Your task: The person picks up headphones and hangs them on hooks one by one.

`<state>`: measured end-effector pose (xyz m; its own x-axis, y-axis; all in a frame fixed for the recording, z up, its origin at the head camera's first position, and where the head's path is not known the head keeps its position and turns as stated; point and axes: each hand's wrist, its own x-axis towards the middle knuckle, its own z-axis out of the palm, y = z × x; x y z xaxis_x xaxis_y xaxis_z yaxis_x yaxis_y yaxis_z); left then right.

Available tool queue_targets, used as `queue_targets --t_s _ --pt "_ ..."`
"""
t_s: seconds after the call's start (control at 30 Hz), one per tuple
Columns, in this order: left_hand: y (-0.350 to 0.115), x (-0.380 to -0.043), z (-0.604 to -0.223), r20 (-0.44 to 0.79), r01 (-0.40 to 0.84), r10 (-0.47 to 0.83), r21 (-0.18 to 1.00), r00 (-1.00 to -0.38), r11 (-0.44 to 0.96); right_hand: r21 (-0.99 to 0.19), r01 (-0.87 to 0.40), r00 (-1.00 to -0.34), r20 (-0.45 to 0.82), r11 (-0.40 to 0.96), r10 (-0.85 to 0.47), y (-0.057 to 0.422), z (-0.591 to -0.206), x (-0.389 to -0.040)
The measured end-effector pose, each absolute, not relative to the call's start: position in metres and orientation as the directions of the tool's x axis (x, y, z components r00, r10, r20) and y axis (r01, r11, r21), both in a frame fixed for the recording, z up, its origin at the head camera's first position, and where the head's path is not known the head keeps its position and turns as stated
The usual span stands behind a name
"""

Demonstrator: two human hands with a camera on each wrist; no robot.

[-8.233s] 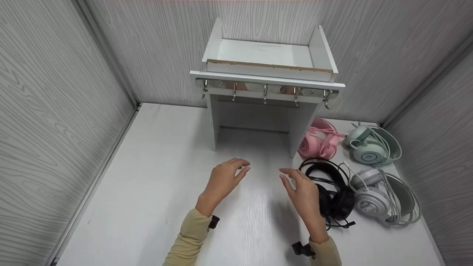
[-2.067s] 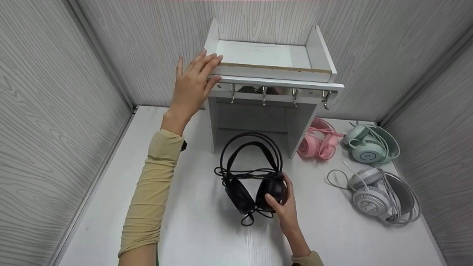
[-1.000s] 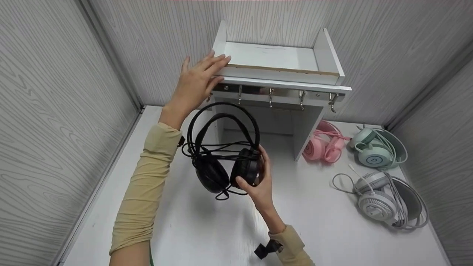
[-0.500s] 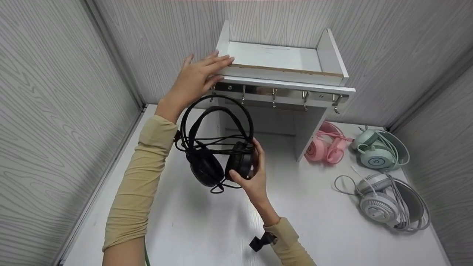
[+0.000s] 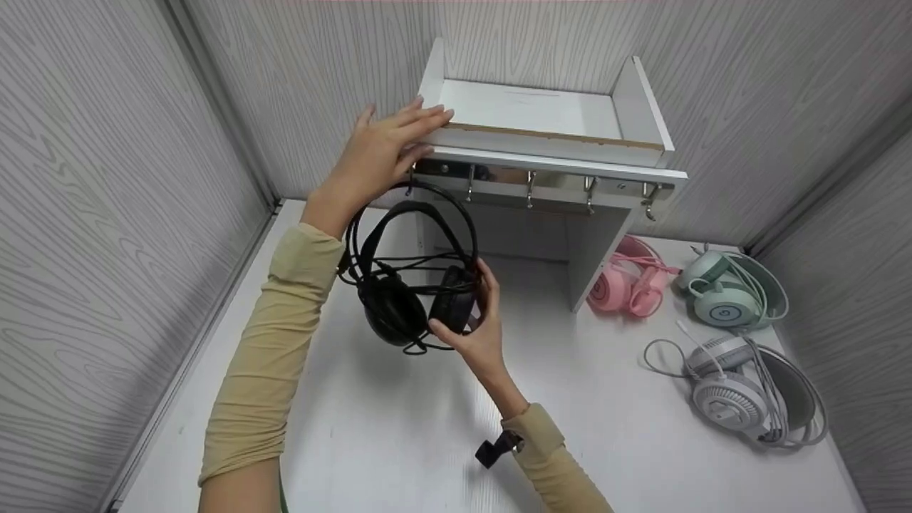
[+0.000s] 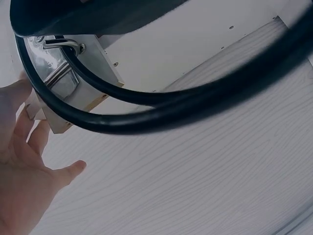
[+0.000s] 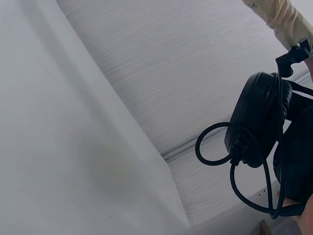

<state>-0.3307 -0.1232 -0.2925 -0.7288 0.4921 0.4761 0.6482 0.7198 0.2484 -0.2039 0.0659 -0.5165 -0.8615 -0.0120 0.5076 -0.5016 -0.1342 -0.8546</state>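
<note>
Holding the black over-ear headphones (image 5: 393, 311) aloft at the leftmost chrome hook (image 6: 57, 44), we seem to be at the hanging step; the headband's top is right by that hook, though we cannot tell whether the hook bears any weight. Our right grip (image 5: 481, 342) clasps one earcup, while our left grip (image 5: 370, 157) rests, fingers fairly straight, on the left end of the white shelf unit (image 5: 556, 144). Next, we judge, calls for seating the band securely before letting go.
</note>
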Motion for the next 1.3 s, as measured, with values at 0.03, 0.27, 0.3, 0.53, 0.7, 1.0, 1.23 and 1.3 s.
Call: queue_targets --t_s 0.03,0.27,0.3,0.53,0.7,1.0,1.23,1.3 --pt "-0.123 -0.330 -0.293 0.475 0.646 0.491 0.248 -0.730 0.722 -0.856 -0.498 -0.863 0.505 -0.134 -0.017 0.066 -0.518 -0.206" --pt "-0.122 -0.327 -0.293 0.466 0.630 0.480 0.245 -0.743 0.737 -0.869 -0.481 -0.870 0.489 -0.118 -0.054 0.069 -0.517 -0.207" --pt "-0.121 -0.327 -0.293 0.466 0.628 0.479 0.243 -0.744 0.740 -0.870 -0.481 -0.870 0.489 -0.111 -0.061 0.069 -0.514 -0.206" --pt "-0.119 -0.327 -0.296 0.462 0.613 0.464 0.251 -0.756 0.749 -0.862 -0.508 -0.857 0.504 0.006 -0.109 0.073 -0.504 -0.209" --pt "-0.122 -0.326 -0.298 0.463 0.605 0.454 0.256 -0.761 0.754 -0.889 -0.458 -0.877 0.449 0.017 -0.172 0.075 -0.512 -0.223" --pt "-0.126 -0.324 -0.299 0.467 0.590 0.433 0.266 -0.771 0.763 -0.945 -0.318 -0.922 0.288 0.080 -0.257 0.076 -0.533 -0.249" --pt "-0.122 -0.323 -0.301 0.474 0.568 0.409 0.260 -0.780 0.781 -0.933 -0.337 -0.927 0.306 0.125 -0.219 0.072 -0.531 -0.264" --pt "-0.121 -0.324 -0.303 0.485 0.567 0.407 0.245 -0.774 0.786 -0.925 -0.354 -0.923 0.323 0.137 -0.210 0.072 -0.530 -0.268"
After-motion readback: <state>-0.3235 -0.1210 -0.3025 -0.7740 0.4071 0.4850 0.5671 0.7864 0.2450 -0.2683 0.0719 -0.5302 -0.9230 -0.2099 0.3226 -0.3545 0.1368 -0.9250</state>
